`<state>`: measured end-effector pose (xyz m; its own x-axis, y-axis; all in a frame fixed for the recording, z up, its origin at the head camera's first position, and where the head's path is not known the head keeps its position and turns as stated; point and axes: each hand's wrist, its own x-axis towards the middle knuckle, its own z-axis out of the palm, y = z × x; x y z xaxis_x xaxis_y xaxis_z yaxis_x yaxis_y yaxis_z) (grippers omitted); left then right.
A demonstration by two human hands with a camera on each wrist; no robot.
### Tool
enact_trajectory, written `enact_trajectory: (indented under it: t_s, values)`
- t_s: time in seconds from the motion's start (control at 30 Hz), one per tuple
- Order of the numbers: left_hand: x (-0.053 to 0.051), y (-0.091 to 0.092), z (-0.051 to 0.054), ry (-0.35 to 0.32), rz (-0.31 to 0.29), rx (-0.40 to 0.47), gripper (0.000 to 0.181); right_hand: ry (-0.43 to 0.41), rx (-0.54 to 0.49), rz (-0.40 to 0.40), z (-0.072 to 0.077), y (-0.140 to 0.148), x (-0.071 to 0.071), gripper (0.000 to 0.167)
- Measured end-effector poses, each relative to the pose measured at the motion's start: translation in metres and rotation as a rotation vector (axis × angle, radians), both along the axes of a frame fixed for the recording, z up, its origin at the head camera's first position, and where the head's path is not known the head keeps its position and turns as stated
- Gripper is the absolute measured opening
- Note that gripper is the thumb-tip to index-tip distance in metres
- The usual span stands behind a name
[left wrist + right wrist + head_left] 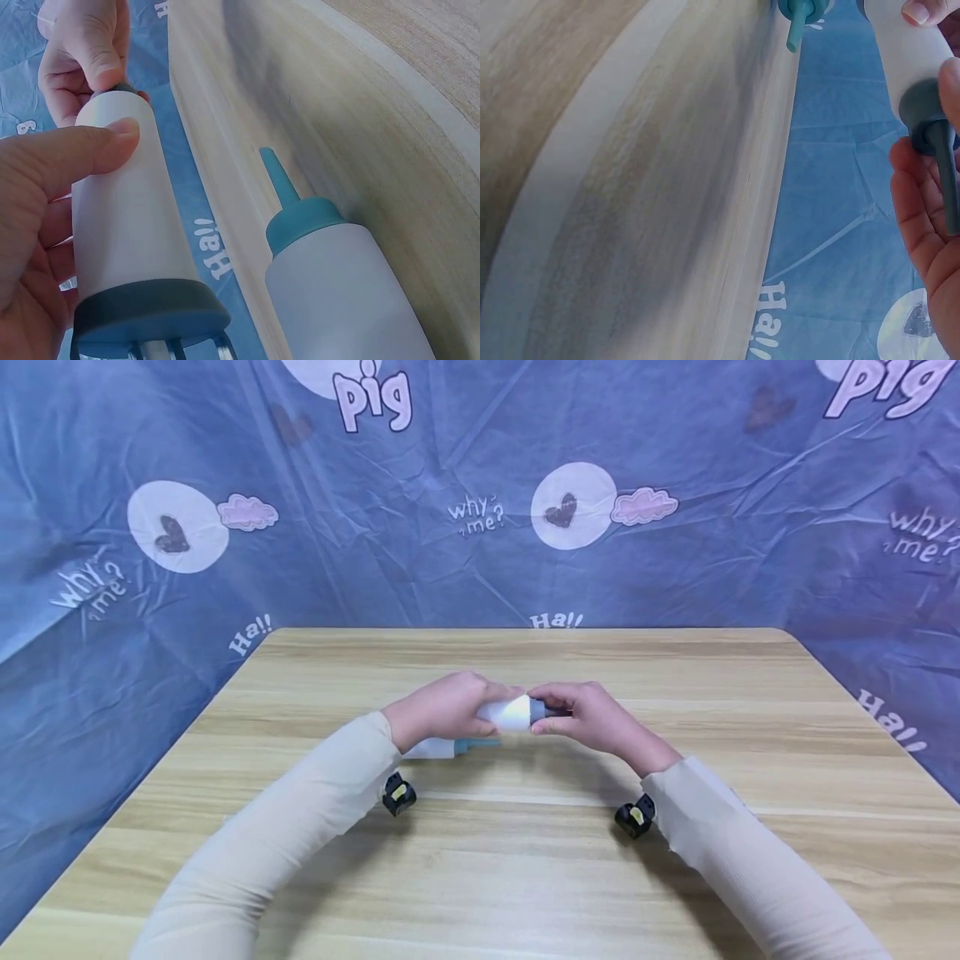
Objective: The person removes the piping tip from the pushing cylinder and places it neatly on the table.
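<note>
Above the table, my left hand [442, 708] grips the white body of a squeeze bottle [512, 714], its thumb laid along the side. The bottle lies nearly level. Its wide dark-teal end piece [154, 315], with several prongs, shows in the left wrist view. At the other end, my right hand [597, 718] pinches the dark grey-green nozzle cap [928, 109] between thumb and fingers; the long spout [948, 180] points out past the fingers. A second white bottle [341, 292] with a teal nozzle cap [304, 223] lies on the table beneath my left wrist.
The wood-grain table [480, 877] spreads out around both arms. A blue printed cloth [420, 568] hangs behind and beside it. Small black wrist cameras [399, 794] sit below each cream sleeve [300, 827].
</note>
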<state>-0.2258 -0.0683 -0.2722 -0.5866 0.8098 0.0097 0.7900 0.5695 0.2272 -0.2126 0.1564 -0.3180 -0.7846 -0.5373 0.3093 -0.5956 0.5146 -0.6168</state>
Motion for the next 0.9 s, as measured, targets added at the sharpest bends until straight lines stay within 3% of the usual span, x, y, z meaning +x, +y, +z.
enact_trajectory:
  t_s: [0.13,0.33,0.67,0.9]
  values:
    - [0.000,0.000,-0.001,0.003,-0.005,-0.001,0.059,0.013,0.020,-0.009,0.001,0.000,0.001,0.049]
    - [0.001,-0.002,-0.002,0.013,-0.005,-0.004,0.059,-0.071,0.012,-0.053,0.008,0.003,0.001,0.057]
    - [0.003,-0.003,-0.004,0.058,-0.038,-0.009,0.058,-0.139,0.014,-0.041,0.000,0.006,-0.001,0.035]
    - [0.005,-0.003,-0.005,0.063,-0.041,-0.003,0.058,-0.235,-0.008,-0.005,-0.006,0.003,0.000,0.028]
